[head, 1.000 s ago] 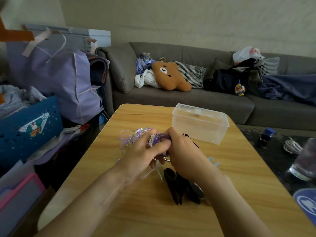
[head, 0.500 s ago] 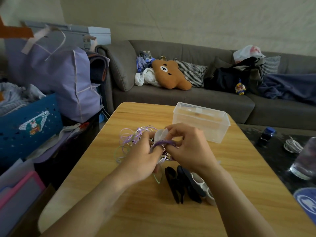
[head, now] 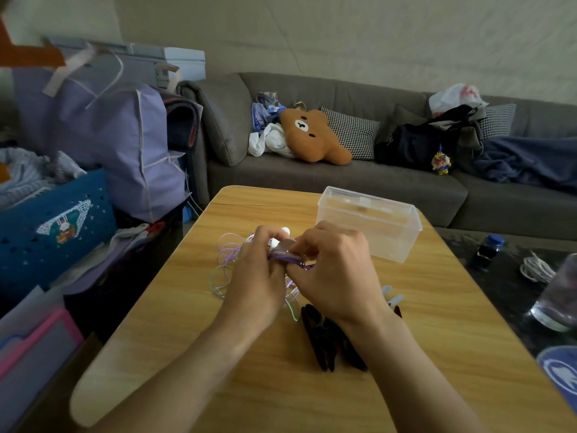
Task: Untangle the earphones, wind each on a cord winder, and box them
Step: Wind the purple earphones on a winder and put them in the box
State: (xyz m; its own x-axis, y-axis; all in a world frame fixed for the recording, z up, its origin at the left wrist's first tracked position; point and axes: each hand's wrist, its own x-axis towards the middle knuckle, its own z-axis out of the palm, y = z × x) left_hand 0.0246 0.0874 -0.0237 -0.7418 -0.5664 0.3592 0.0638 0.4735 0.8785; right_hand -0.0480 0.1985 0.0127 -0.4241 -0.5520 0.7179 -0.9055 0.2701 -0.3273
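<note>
Purple cord (head: 288, 259) is stretched tight between two hands at the middle of the wooden table (head: 452, 354). The left hand (head: 254, 276) curls its fingers around a pale cord winder (head: 282, 242), with a white tip peeking out at its twelve o'clock. The right hand (head: 334, 273) pinches the purple strand just beside it, thumb and forefinger pressed together on the cord. So winding is the step in hand, I'd say, with the untangling only partly done: loose loops of purple and greenish earphone cable (head: 226, 260) lie heaped at nine o'clock of the left hand, touching the table. Dark spare winders (head: 327, 342) wait at six o'clock of the right hand. The clear plastic box (head: 368, 226) sits at twelve o'clock, lid apparently closed, nothing boxed. The next move probably calls for another turn around the winder, feeding slack from the heap without snagging a loop. Whether a knot hides in there, I cannot tell.
</note>
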